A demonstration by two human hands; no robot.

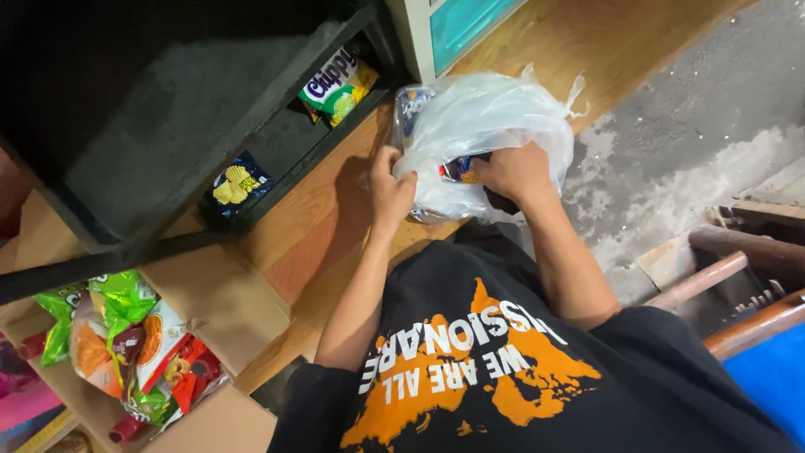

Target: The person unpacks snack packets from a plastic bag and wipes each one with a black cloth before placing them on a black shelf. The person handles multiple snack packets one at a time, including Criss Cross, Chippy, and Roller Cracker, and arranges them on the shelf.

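Head view shows both hands at a clear plastic bag [495, 117] that lies on the wooden floor [319, 226], just beside a black shelf [168, 126]. The left hand [390, 193] has its grip closed on the bag's left edge. The right hand [516, 172] has its grip closed around the bag's opening, near a snack packet [461, 170] inside. At lower left, a cardboard box [226, 310] holds colourful snack packs [126, 344].

Black wooden shelf unit [142, 151] with a green-and-white chip bag [339, 84] and a dark blue chip bag [237, 184] tucked inside. Open cardboard box [226, 306] of colourful snack packets [126, 344] sits lower left; teal cabinet door [465, 18] up top.
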